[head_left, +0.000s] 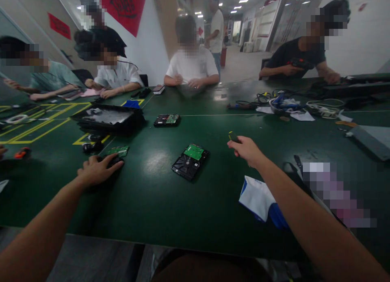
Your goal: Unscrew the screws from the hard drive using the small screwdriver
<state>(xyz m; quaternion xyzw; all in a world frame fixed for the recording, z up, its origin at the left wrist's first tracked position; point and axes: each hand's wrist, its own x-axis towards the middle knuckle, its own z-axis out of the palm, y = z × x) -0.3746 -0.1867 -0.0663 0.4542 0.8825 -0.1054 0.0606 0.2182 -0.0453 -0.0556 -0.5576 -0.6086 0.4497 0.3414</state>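
A black hard drive (189, 161) with a green circuit board on top lies on the dark green table (158, 200) between my arms. My left hand (98, 170) rests on a small dark object at the left, fingers curled over it, beside a small green circuit board (119, 151). My right hand (247, 150) is raised to the right of the drive, closed round a small dark tool with a yellow-green end (233, 136).
A black tray (108, 118) and another hard drive (166, 120) lie further back. A white and blue cloth (258, 198) sits by my right forearm. Cables and tools (283, 103) spread at the back right. Several people sit round the table's far side.
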